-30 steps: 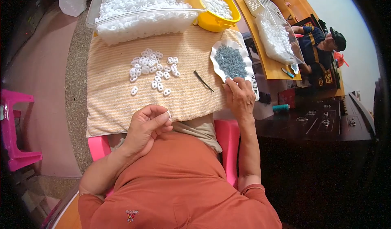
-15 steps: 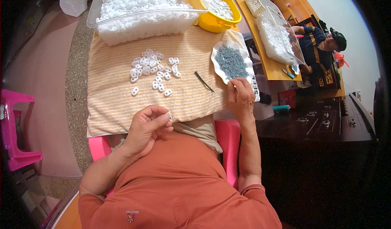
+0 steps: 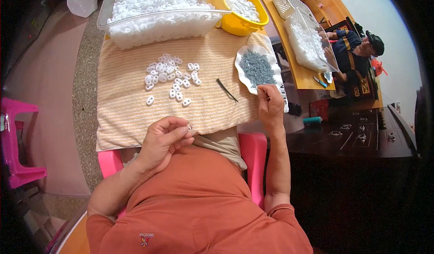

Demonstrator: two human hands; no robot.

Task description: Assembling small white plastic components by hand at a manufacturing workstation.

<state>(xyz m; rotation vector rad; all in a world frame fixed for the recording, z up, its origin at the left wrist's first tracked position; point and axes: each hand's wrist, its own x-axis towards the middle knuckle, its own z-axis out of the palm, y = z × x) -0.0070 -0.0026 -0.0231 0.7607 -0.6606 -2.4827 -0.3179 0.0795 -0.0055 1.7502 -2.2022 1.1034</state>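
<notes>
Close to my body, my left hand point(image 3: 166, 138) pinches a small white two-holed plastic piece point(image 3: 190, 128) between thumb and fingertips; most of it is hidden by the fingers. Beside the near rim of a white wavy-edged dish point(image 3: 240, 74), my right hand point(image 3: 271, 105) has its thumb and fingers pressed together. Whatever may be between them is too small to make out. The dish is full of small grey-blue pieces point(image 3: 257, 68). On the striped cloth lies a loose group of white two-holed oval pieces point(image 3: 161, 68), a few of them apart from the rest.
A thin dark strip point(image 3: 227, 90) lies on the striped cloth point(image 3: 129, 123). Behind stand a clear bin point(image 3: 165, 12) heaped with white pieces and a yellow basin point(image 3: 242, 28). At right, a person point(image 3: 355, 55) sits by another clear bin point(image 3: 332, 57). A pink stool point(image 3: 20, 177) is at left.
My right hand has drawn back slightly toward me and to the right, off the dish's near edge. The left hand stays almost in place with the white piece.
</notes>
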